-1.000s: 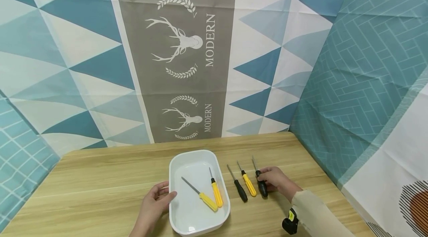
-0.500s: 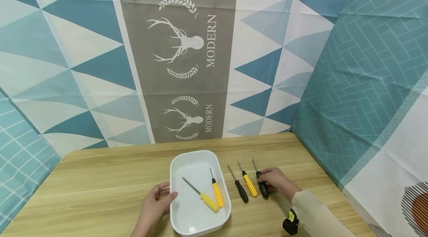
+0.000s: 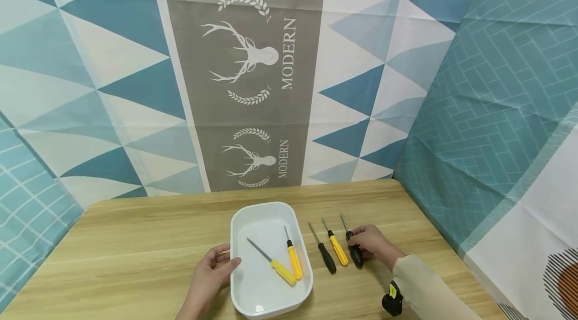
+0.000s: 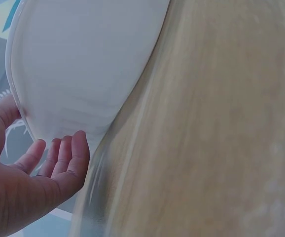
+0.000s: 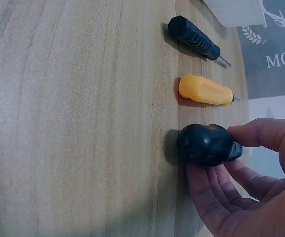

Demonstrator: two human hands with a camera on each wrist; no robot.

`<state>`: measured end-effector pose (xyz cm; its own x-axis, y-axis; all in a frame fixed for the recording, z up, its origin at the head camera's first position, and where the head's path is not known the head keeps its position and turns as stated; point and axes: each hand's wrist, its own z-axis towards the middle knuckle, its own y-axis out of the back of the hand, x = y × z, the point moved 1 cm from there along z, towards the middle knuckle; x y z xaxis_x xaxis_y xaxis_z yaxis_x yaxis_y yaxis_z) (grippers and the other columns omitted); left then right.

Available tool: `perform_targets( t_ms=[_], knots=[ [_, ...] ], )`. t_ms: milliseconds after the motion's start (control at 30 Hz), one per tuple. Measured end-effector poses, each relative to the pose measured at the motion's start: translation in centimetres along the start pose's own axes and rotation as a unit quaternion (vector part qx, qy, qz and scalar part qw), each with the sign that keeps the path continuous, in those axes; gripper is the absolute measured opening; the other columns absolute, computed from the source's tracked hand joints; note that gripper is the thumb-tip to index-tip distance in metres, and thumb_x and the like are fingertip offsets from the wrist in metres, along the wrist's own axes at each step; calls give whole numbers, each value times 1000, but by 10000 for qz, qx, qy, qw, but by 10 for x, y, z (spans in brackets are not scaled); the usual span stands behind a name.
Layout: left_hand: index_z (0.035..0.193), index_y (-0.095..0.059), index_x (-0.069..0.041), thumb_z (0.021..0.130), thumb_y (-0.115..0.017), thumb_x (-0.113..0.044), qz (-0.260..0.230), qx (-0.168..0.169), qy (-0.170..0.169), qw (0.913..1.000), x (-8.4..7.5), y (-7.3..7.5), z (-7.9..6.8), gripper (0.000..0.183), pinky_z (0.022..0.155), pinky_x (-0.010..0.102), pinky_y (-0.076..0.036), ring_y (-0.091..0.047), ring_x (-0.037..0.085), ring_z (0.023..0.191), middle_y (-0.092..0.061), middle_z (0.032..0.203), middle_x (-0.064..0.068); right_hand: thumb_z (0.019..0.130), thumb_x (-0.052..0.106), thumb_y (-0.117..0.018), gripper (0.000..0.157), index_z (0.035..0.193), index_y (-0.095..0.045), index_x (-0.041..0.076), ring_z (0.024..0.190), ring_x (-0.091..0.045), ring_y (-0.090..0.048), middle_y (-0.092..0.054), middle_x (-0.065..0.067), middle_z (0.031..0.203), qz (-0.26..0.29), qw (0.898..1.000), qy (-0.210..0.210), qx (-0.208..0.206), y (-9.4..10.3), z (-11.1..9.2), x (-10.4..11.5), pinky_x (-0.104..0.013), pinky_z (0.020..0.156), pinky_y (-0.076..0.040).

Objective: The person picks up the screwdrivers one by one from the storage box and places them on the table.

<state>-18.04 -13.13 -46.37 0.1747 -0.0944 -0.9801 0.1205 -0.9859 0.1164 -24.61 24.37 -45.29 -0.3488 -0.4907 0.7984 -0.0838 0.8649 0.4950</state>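
Note:
My left hand (image 3: 211, 272) holds the left side of a white plastic bin (image 3: 235, 280), thumb over its rim and fingers against the outer wall. Inside the bin lie two screwdrivers: a yellow one (image 3: 283, 272) set diagonally, and a yellow-and-black one (image 3: 295, 262). On the table to the bin's right, my right hand (image 3: 372, 243) grips a thick black screwdriver (image 5: 206, 144) by its handle, thumb on one side and fingers on the other. Left of it lie a yellow screwdriver (image 5: 205, 90) and a slimmer black screwdriver (image 5: 194, 37), roughly parallel.
The wood-grain table (image 3: 149, 250) extends left of the bin. Patterned cloth (image 3: 253, 79) hangs behind the table, and teal cloth (image 3: 478, 109) borders the right side. A black strap device (image 3: 393, 300) with a yellow label sits at the right sleeve.
The view has shifted very slightly. Both hands keep their places on the bin and the thick black screwdriver, and the other screwdrivers have not moved.

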Motion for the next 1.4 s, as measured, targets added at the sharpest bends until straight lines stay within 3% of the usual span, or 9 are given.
perform_targets(
  t_ms=[567, 1400],
  knots=[
    [129, -47, 0, 81, -71, -16, -36, -7, 15, 10000, -1, 0, 0, 55, 70, 31, -59, -61, 17, 92, -55, 118, 20, 82, 6, -64, 37, 115, -56, -8, 78, -22, -61, -61, -20, 101, -349, 9994, -32, 5, -3, 0, 4, -35, 62, -55],
    [130, -47, -1, 82, -70, -17, -31, 31, 36, 10000, 0, 0, 0, 55, 70, 32, -59, -62, 18, 93, -55, 120, 23, 84, 14, -62, 43, 119, -50, -8, 81, -26, -59, -57, -21, 104, -363, 9991, -78, -200, -2, -3, 6, -35, 62, -54]
  ],
)
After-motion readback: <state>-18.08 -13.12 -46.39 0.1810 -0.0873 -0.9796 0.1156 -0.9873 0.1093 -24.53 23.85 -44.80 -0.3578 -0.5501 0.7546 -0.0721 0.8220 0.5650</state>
